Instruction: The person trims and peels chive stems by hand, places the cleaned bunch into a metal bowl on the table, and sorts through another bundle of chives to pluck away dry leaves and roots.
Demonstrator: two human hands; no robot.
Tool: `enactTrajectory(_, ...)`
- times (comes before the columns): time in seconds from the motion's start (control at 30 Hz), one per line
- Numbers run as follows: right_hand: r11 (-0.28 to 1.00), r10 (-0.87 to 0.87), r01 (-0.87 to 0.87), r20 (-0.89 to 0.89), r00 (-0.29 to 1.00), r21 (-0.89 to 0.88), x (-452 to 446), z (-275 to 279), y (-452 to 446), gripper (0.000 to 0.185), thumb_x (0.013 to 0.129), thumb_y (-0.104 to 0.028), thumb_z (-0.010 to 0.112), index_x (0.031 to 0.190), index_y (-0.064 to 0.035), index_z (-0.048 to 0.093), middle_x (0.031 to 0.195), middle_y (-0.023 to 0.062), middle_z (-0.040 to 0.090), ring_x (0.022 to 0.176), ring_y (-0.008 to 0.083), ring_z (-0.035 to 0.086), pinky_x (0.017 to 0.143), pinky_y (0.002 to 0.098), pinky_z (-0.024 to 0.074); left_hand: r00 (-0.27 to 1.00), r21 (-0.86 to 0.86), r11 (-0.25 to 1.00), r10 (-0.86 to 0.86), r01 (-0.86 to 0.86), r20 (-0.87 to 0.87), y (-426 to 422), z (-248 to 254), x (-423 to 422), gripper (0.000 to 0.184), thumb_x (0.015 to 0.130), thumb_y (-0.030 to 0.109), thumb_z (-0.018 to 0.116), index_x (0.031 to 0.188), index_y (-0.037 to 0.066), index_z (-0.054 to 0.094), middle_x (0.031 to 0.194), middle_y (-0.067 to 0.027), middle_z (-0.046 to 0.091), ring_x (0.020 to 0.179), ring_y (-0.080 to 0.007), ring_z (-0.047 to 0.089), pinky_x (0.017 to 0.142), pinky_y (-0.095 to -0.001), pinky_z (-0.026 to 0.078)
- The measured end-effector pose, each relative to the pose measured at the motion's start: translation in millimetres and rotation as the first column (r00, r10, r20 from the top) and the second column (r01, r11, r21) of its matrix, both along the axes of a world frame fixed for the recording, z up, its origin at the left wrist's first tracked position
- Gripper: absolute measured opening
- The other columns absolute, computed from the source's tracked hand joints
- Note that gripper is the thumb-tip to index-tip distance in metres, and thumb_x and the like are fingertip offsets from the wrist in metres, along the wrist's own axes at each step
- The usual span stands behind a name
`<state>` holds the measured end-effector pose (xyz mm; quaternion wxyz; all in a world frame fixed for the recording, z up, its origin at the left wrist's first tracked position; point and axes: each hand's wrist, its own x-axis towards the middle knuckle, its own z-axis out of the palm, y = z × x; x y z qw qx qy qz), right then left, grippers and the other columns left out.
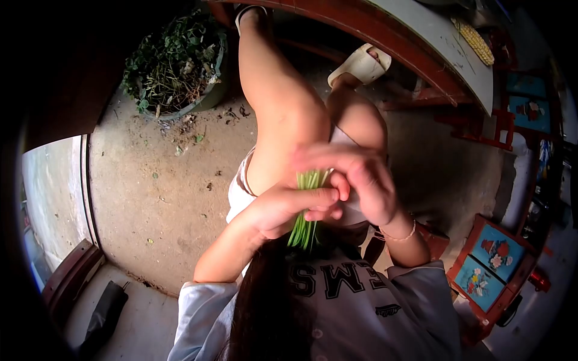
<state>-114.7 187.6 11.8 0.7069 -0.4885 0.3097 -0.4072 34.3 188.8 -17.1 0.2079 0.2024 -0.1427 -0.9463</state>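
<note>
A bundle of thin green stems (305, 234) stands in my left hand (283, 207), whose fingers and thumb are wrapped round it above my lap. The cut-looking pale tops show just above the thumb. My right hand (370, 180) is over the right side of the bundle, its fingers stretched to the left across the top ends. Those fingers are blurred by motion, and nothing shows held in them. Whether they touch the stem tops is unclear.
A tub (214, 96) heaped with leafy greens sits at the upper left, with scraps on the floor (150, 198). A table edge (421, 33) with a corn cob (474, 42) is at upper right. Painted red-framed stools (497, 249) stand at right.
</note>
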Motion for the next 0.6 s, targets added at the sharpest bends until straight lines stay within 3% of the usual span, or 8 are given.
enactTrajectory(0.13,0.906,-0.005,-0.108,-0.265,0.964,-0.41,-0.4,-11.3,-1.9,0.057,0.088,-0.041,0.03,0.103,0.0112,0.048,0.099,0.0192,0.055,0.07,0.0207,0.058,0.058,0.0263,0.0457,0.997,0.018,1.0,0.02,-0.021,0.077,1.9,3.8,1.8,0.009,0.08,0.012,0.053,0.083,0.003,0.055,0.065,0.0017,0.047,0.056,-0.0051,0.042,0.049,-0.0157,0.03)
enactTrajectory(0.17,0.991,0.014,-0.033,-0.142,0.99,-0.132,-7.5,-8.2,4.4,0.049,0.089,-0.033,0.031,0.105,0.0095,0.048,0.099,0.0172,0.056,0.072,0.0186,0.058,0.059,0.0249,0.0459,0.997,0.004,1.0,0.01,-0.009,-0.083,-3.0,-1.4,2.4,0.009,0.081,0.012,0.052,0.084,0.003,0.055,0.065,0.0013,0.047,0.056,-0.0052,0.041,0.049,-0.0161,0.031)
enactTrajectory(0.23,0.999,0.029,-0.028,-0.019,0.999,0.033,-9.8,-4.5,4.2,0.042,0.09,-0.027,0.033,0.107,0.0077,0.047,0.099,0.0156,0.056,0.07,0.0154,0.059,0.061,0.0236,0.0465,0.998,0.004,1.0,0.016,-0.015,-0.068,-5.4,3.4,2.3,0.01,0.081,0.012,0.052,0.084,0.003,0.055,0.064,0.0015,0.047,0.056,-0.0052,0.041,0.049,-0.0161,0.031)
enactTrajectory(0.3,0.957,0.091,-0.122,-0.126,0.988,-0.263,-4.9,-3.8,-7.8,0.045,0.089,-0.031,0.033,0.107,0.0076,0.048,0.101,0.0166,0.056,0.07,0.0162,0.06,0.063,0.0246,0.0473,0.976,-0.13,0.992,0.027,0.001,0.214,-4.6,15.6,3.0,0.012,0.083,0.012,0.05,0.086,0.001,0.055,0.063,0.0015,0.046,0.055,-0.0058,0.04,0.049,-0.0163,0.032)
enactTrajectory(0.33,0.914,0.082,-0.143,-0.173,0.982,-0.38,-4.9,-3.6,-10.8,0.045,0.089,-0.032,0.034,0.106,0.0075,0.048,0.102,0.0172,0.055,0.076,0.0189,0.058,0.067,0.0261,0.0468,0.975,-0.13,0.991,0.02,0.009,0.221,-5.1,15.8,2.8,0.012,0.083,0.012,0.05,0.086,0.001,0.055,0.063,0.0015,0.046,0.055,-0.0058,0.04,0.049,-0.0163,0.032)
enactTrajectory(0.47,0.929,0.021,-0.052,-0.087,0.996,-0.366,-8.7,-2.0,-9.4,0.045,0.088,-0.032,0.037,0.106,0.0067,0.05,0.105,0.0187,0.054,0.098,0.0278,0.052,0.079,0.0316,0.0451,0.999,-0.105,0.995,-0.007,0.003,-0.034,-8.2,8.7,-2.7,0.011,0.079,0.012,0.056,0.083,0.002,0.054,0.067,-0.0004,0.049,0.055,-0.0073,0.043,0.048,-0.0179,0.034)
enactTrajectory(0.53,0.812,0.048,-0.204,-0.286,0.957,-0.547,-5.0,-1.2,-15.2,0.043,0.088,-0.031,0.036,0.104,0.0058,0.051,0.107,0.0182,0.052,0.101,0.0278,0.051,0.08,0.0336,0.0448,0.945,-0.113,0.99,0.113,-0.082,0.308,-4.5,23.0,-3.7,0.01,0.08,0.012,0.054,0.082,0.002,0.053,0.064,-0.0004,0.049,0.055,-0.0078,0.044,0.049,-0.0188,0.035)
enactTrajectory(0.6,0.799,0.044,-0.182,-0.245,0.968,-0.573,-12.4,-6.7,-19.0,0.041,0.088,-0.03,0.037,0.105,0.0053,0.05,0.109,0.018,0.051,0.101,0.0266,0.051,0.08,0.0333,0.0451,0.967,-0.217,0.976,0.031,0.026,0.255,-10.9,14.6,0.8,0.012,0.082,0.012,0.051,0.082,0.001,0.054,0.062,-0.0016,0.048,0.056,-0.0086,0.046,0.05,-0.0199,0.037)
